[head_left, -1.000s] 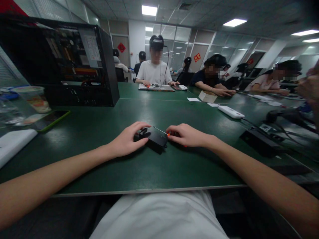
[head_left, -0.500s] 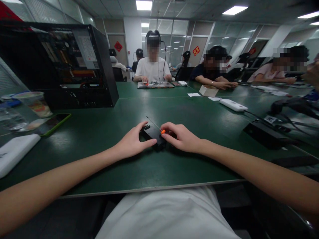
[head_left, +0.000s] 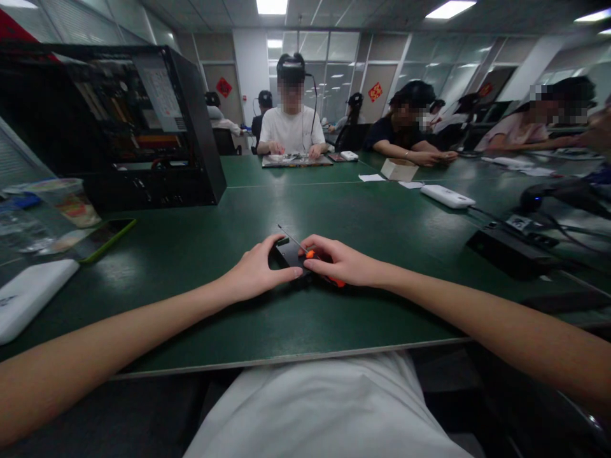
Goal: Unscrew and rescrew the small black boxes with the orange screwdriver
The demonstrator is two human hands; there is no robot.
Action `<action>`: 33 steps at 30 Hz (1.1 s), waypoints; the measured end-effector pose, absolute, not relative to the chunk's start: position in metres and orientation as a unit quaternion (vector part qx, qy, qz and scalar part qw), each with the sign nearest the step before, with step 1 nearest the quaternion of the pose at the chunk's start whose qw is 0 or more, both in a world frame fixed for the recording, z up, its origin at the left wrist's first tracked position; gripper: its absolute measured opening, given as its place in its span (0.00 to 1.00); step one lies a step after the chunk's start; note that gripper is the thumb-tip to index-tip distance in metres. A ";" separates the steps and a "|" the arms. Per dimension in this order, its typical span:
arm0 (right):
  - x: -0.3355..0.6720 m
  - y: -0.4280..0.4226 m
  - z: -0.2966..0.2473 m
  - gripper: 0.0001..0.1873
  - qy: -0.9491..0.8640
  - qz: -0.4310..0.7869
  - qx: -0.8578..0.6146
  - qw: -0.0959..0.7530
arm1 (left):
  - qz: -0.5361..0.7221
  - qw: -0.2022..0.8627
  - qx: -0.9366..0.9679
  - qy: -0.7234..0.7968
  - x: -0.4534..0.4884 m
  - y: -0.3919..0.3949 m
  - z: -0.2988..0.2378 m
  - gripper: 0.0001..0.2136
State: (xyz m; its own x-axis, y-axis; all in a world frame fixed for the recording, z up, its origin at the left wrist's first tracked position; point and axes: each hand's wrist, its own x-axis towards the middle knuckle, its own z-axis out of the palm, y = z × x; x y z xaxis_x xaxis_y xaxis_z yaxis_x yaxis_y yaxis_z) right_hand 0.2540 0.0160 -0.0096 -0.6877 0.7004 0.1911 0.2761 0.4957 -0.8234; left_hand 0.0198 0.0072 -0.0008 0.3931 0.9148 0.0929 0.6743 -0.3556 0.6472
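Left hand (head_left: 255, 270) grips the black box (head_left: 288, 254) between thumb and fingers; right hand (head_left: 338, 261) grasps the orange screwdriver (head_left: 310, 254). Within the last second the right hand has shifted left, over the box; shaft points far-left, tool judged not engaged. Box lies near, mid-surface (head_left: 258, 207)

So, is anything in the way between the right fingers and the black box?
Nothing visible is in the way: the right fingers, holding the screwdriver, are at the box, and the left fingers are around its left side.
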 end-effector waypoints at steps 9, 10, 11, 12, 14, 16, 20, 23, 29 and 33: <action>0.261 0.017 -0.011 0.16 -0.830 0.414 -0.273 0.255 | 0.307 0.346 0.765 0.449 0.019 0.008 -0.010 0.42; 0.262 0.017 -0.011 0.16 -0.834 0.410 -0.267 0.254 | 0.327 0.350 0.765 0.432 0.020 0.005 -0.011 0.42; 0.263 0.017 -0.011 0.16 -0.839 0.404 -0.261 0.255 | 0.343 0.354 0.763 0.418 0.022 0.002 -0.012 0.43; 0.264 0.017 -0.012 0.16 -0.844 0.396 -0.256 0.257 | 0.357 0.364 0.759 0.404 0.023 -0.002 -0.012 0.43; 0.265 0.016 -0.012 0.16 -0.856 0.373 -0.248 0.259 | 0.374 0.402 0.746 0.376 0.026 -0.009 -0.012 0.44; 0.266 0.016 -0.012 0.16 -0.867 0.350 -0.244 0.258 | 0.377 0.416 0.743 0.363 0.029 -0.015 -0.010 0.44; 0.267 0.016 -0.011 0.16 -0.888 0.297 -0.233 0.262 | 0.386 0.378 0.756 0.371 0.030 -0.018 -0.008 0.48; 0.269 0.017 -0.011 0.16 -0.904 0.235 -0.225 0.277 | 0.409 0.382 0.734 0.385 0.028 -0.013 -0.009 0.51; 0.269 0.021 -0.014 0.16 -0.916 0.170 -0.225 0.284 | 0.337 0.457 0.739 0.362 0.022 -0.001 -0.008 0.40; 0.266 0.020 -0.014 0.13 -0.917 0.156 -0.228 0.287 | 0.303 0.393 0.779 0.382 0.023 -0.002 -0.005 0.30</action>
State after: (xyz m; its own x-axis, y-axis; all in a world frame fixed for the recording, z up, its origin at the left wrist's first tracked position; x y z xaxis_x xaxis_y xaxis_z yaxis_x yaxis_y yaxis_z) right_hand 0.2661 0.0201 -0.0143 -0.7316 0.5078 0.4549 0.3294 0.8475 -0.4162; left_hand 0.0229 -0.0022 -0.0050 0.5247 0.8339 0.1711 0.3576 -0.3983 0.8447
